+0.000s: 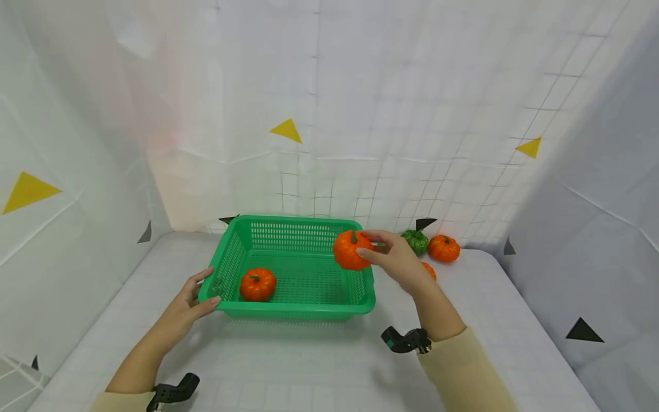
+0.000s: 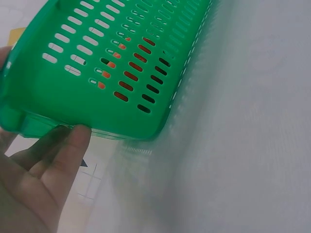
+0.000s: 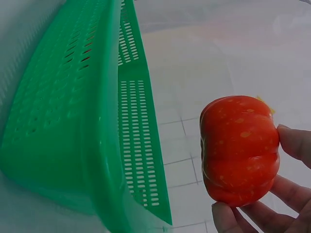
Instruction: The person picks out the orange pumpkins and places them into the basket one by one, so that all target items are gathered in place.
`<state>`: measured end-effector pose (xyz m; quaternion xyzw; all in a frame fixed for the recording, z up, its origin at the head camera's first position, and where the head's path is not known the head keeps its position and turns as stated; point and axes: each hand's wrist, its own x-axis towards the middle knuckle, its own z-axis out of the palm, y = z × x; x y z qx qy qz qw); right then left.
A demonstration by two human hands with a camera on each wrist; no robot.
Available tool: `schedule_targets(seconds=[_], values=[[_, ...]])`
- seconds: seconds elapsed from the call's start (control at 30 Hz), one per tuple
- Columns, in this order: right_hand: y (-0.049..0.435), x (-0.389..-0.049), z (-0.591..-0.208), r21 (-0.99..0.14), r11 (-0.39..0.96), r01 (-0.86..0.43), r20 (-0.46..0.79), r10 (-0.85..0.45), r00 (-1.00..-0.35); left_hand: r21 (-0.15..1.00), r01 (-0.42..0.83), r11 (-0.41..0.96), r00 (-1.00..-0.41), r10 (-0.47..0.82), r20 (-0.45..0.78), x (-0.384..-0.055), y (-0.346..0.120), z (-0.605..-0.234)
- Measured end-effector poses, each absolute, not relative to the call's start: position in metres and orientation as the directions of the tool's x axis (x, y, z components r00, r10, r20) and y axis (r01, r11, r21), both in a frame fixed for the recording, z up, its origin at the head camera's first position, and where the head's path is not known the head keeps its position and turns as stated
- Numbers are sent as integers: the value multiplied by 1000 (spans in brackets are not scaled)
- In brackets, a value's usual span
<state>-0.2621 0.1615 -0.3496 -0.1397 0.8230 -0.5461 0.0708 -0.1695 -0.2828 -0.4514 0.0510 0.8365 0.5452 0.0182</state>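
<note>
A small orange pumpkin (image 1: 353, 250) with a green stem is held by my right hand (image 1: 396, 257), thumb on one side and fingers on the other. In the head view it overlaps the right end of a green plastic basket (image 1: 298, 307); the right wrist view shows the pumpkin (image 3: 240, 150) beside the basket's rim (image 3: 104, 126). My left hand (image 1: 182, 312) grips the basket's near left corner, its thumb along the front. Inside the basket, toward the left, sits another orange pumpkin (image 1: 258, 284). Its colour shows through the slots in the left wrist view.
Behind my right hand stand a green pumpkin (image 1: 416, 242) and an orange pumpkin (image 1: 444, 248). One more orange pumpkin (image 1: 429, 271) is mostly hidden by that hand. White sheeting (image 1: 329, 103) with yellow and black triangles surrounds the white table (image 1: 309, 366) at the back and sides.
</note>
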Motion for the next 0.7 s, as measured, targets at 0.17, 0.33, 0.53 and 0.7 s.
schedule_targets(seconds=[0.17,0.33,0.53,0.7], values=[[148,-272,-350,-922,366,-129,6,-321,-947,917,74,391,-994,107,34,-169,-282,-450],[136,-278,-350,-921,370,-123,-8,-333,-943,920,79,384,-993,115,37,-169,-282,-451],[121,-286,-353,-928,352,-126,-14,-368,-930,920,73,386,-994,104,35,-169,-283,-455],[108,-297,-357,-928,357,-104,-45,-386,-921,920,74,384,-994,108,34,-170,-284,-455]])
